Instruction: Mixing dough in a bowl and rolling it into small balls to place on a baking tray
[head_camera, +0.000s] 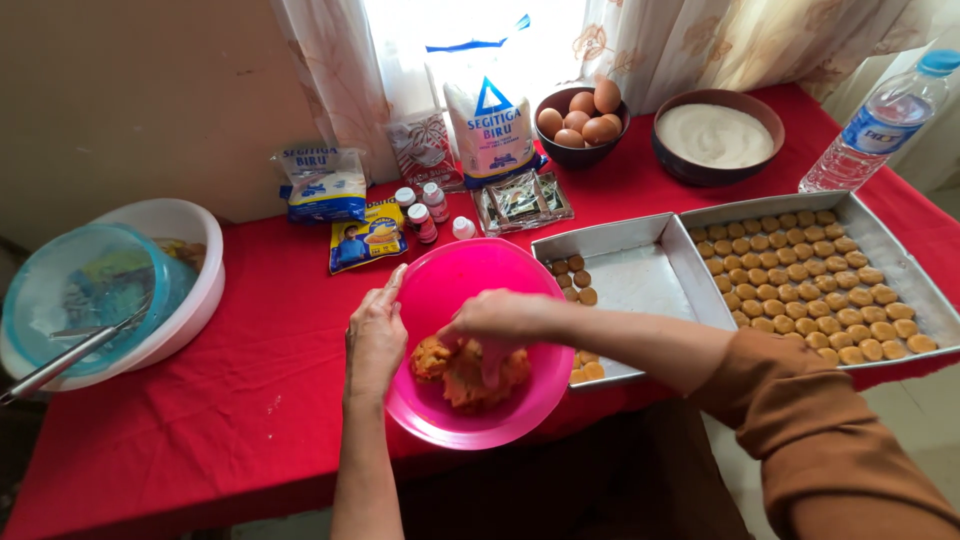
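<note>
Currently, your left hand (375, 335) rests flat against the rim of the round pink plastic bowl (470, 275), fingers extended and together, gripping nothing. Your right hand (497, 318) reaches into the same bowl from the right, fingers curled down into the orange-brown lump of dough (468, 375), pinching at it. The dough sits at the bottom of the bowl, toward its near edge. The bowl stands on the red-clothed table (270, 340), near the front edge.

Just right of the bowl lies a square metal baking tray (640, 285) with a few small round dough pieces along its left side. Beside it, a second rectangular metal tray (885, 245) holds dense rows of the same pieces. Behind the trays stand a dark bowl of brown eggs (580, 125) and a dark bowl of white powder (715, 135).
</note>
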